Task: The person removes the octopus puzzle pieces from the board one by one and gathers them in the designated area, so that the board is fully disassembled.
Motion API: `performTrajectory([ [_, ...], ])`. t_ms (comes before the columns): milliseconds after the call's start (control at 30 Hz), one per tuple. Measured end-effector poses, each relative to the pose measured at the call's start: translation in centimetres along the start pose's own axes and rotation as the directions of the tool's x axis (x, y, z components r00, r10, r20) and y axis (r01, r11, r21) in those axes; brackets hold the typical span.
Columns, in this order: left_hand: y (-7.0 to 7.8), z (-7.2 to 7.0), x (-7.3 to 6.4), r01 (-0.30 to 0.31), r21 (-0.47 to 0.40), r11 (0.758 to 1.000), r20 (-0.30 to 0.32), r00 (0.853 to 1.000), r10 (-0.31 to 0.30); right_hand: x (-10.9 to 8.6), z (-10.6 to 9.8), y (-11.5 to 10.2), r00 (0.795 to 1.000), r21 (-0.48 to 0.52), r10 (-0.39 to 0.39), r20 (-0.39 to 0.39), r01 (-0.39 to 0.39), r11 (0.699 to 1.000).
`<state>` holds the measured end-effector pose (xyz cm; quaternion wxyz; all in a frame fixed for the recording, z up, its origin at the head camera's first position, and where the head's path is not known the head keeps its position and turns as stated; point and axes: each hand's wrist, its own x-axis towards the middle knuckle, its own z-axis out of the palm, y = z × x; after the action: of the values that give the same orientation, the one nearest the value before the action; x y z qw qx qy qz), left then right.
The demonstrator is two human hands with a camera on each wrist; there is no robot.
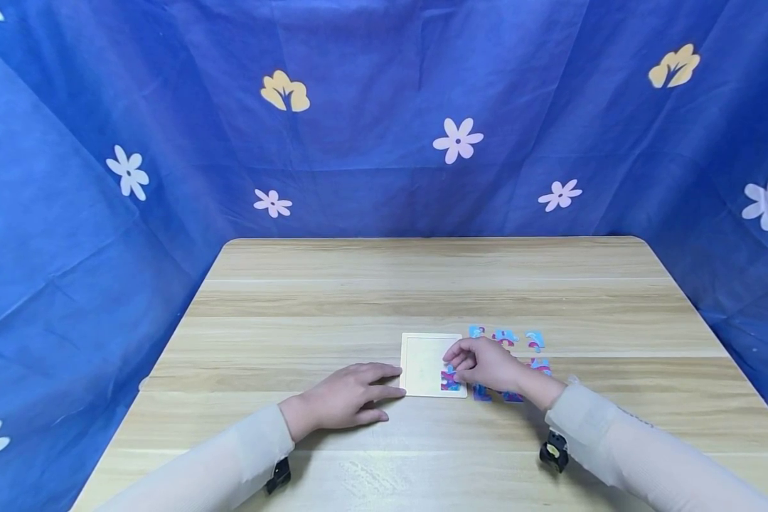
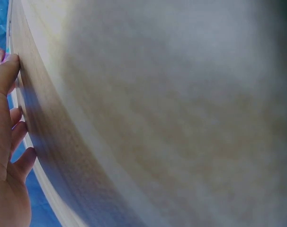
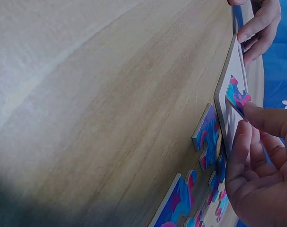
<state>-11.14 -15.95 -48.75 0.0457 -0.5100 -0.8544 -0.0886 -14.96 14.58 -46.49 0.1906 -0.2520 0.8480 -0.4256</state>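
A jigsaw piece (image 1: 450, 380) in blue and magenta sits in the lower right corner of a pale, square puzzle tray (image 1: 422, 366). My right hand (image 1: 489, 366) holds the piece, thumb on its edge and fingers curled close by. In the right wrist view, the piece (image 3: 237, 94) looks slightly tilted against the tray's rim. My left hand (image 1: 352, 395) lies on the table to the left, its outstretched fingertips at the tray's left edge. Several loose puzzle pieces (image 1: 504, 336) lie right of the tray, partly hidden under my right hand and wrist.
The wooden table (image 1: 358, 284) carries the tray near its front middle. Behind and beside it hangs a blue cloth (image 1: 371, 142) with flowers. Nearest the right wrist camera lie loose pieces (image 3: 176, 203) on the wood.
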Motion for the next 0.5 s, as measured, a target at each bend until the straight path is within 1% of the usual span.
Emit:
performTrajectory([
  [233,-0.01,0.14,0.02,-0.002,0.002,1.0,-0.004,1.0,0.002,-0.03,0.03,0.16,1.0,-0.039,-0.018,0.005,0.019,0.999],
  [500,0.02,0.31,0.02,-0.003,0.011,1.0,-0.009,1.0,0.003,-0.14,-0.02,0.2,0.999,-0.011,-0.026,0.018,0.027,1.0],
])
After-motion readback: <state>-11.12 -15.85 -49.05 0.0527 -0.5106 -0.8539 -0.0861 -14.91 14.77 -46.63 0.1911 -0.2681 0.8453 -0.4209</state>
